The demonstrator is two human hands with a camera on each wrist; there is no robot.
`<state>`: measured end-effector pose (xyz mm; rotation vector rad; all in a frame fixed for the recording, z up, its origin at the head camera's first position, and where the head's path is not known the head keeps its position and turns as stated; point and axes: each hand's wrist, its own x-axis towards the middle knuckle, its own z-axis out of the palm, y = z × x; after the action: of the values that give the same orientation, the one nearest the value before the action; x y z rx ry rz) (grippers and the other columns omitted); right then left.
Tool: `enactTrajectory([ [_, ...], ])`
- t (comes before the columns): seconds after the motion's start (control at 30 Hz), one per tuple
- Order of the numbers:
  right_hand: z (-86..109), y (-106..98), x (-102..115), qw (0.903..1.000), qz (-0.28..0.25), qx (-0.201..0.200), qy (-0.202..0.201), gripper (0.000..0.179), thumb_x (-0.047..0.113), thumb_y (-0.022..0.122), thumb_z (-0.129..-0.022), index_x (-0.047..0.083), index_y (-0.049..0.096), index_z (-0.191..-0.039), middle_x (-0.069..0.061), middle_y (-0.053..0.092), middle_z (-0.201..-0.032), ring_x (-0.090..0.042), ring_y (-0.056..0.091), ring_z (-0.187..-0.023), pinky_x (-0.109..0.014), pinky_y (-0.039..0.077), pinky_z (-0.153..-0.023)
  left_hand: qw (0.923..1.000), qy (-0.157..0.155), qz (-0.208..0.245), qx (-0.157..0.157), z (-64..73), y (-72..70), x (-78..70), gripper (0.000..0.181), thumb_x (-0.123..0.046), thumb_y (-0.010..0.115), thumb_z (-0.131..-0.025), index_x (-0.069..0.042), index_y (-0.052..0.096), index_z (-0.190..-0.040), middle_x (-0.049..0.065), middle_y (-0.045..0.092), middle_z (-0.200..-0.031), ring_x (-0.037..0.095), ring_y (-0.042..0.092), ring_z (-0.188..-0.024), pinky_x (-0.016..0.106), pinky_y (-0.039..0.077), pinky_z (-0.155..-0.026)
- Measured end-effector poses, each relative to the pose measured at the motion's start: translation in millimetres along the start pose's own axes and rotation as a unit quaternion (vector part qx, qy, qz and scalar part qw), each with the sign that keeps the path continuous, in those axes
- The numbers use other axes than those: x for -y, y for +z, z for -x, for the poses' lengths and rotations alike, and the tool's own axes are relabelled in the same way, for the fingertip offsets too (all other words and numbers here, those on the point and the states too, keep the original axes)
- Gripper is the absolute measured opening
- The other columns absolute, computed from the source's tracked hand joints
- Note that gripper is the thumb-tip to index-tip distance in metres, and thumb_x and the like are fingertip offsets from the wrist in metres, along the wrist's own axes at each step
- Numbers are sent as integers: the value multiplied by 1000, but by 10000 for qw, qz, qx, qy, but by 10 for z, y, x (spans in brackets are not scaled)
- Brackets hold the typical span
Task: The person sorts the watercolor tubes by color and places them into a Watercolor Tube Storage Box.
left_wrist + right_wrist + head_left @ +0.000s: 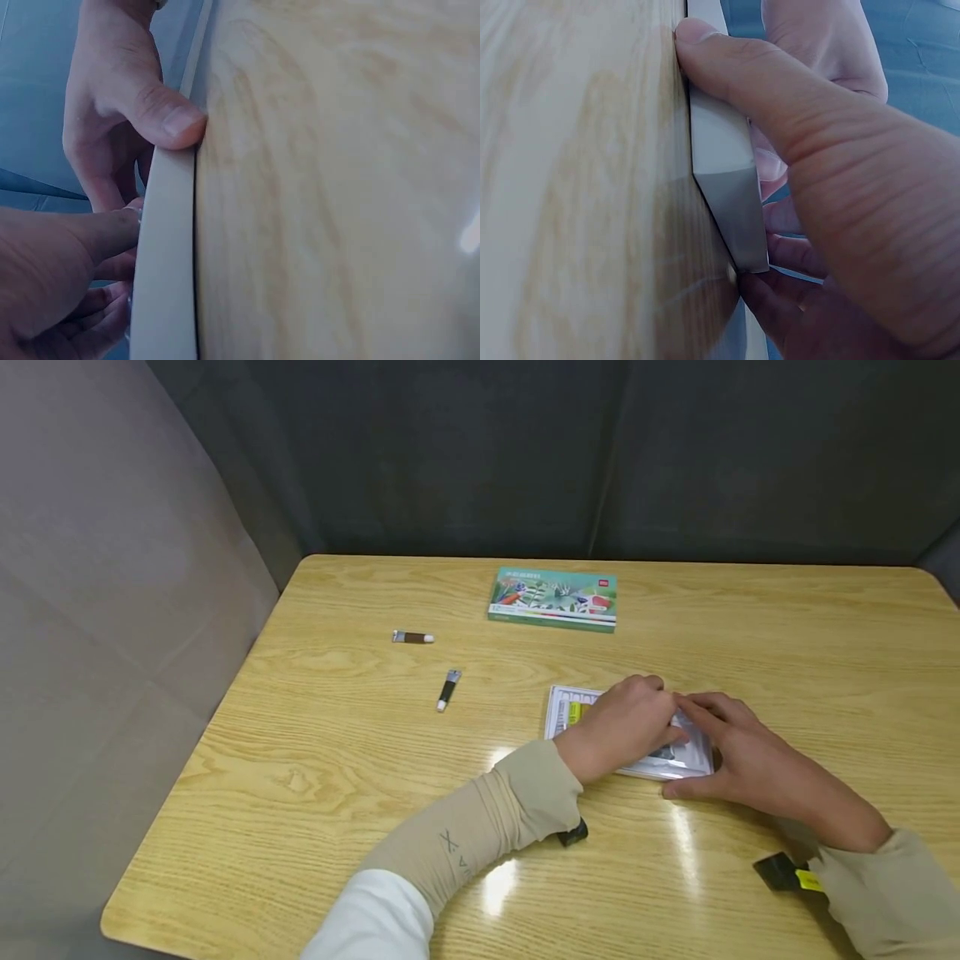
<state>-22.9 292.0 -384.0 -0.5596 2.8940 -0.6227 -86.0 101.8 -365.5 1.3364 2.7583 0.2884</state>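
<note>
Both hands are working at a clear plastic paint tray [564, 708] that is lying flat on the wooden counter [315, 760], right of the middle and near the person. The left hand [622, 722] is lying across the tray's top with its fingers curled down onto the contents; whether it is pinching anything there cannot be told. The right hand [738, 752] is gripping the tray's right end, its thumb [727, 56] pressing on the near edge where the tray meets the counter. A green paint box [552, 598] is lying toward the far edge, well apart from the tray. Two small paint tubes are lying loose to the left, a brown tube [412, 637] and a black tube [448, 689].
</note>
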Motion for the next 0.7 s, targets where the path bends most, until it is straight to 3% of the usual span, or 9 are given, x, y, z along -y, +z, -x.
enactTrajectory([
  [0.17, -2, -2, 1, 10000, -50, 62, 30, 119, 58, 88, -74, -6, 33, -158, -21, 41, -151, -42, 41, -135, -61, 44, -99, 9997, 86, 173, 113, -2, -18, 35, 36, -49, 60, -102, -23, 75, -123, -8, 68, -94, 3, 58, -84, 18, 49, -74],
  [0.4, 0, -5, -8, 10000, 1, 1, -20, 118, 57, 89, -73, -2, 34, -159, -22, 41, -151, -42, 41, -134, -61, 45, -97, 9961, 213, 634, 580, -25, -80, 126, 26, -37, 66, -102, -18, 76, -116, -8, 67, -99, 3, 54, -88, 17, 46, -77],
  [0.53, -2, -1, -9, 10000, 8, -8, -17, 118, 57, 89, -73, -1, 34, -159, -22, 41, -150, -42, 41, -133, -61, 45, -97, 9960, 215, 659, 572, -26, -66, 134, 30, -36, 68, -100, -19, 76, -123, -8, 69, -105, 3, 54, -90, 17, 47, -78],
  [0.7, 2, -1, -1, 10000, 1, 6, -16, 118, 58, 89, -73, -1, 34, -159, -21, 42, -150, -41, 42, -133, -60, 45, -97, 9963, 168, 660, 524, -15, -50, 128, 29, -38, 69, -99, -19, 76, -120, -7, 68, -106, 3, 56, -92, 16, 48, -79],
])
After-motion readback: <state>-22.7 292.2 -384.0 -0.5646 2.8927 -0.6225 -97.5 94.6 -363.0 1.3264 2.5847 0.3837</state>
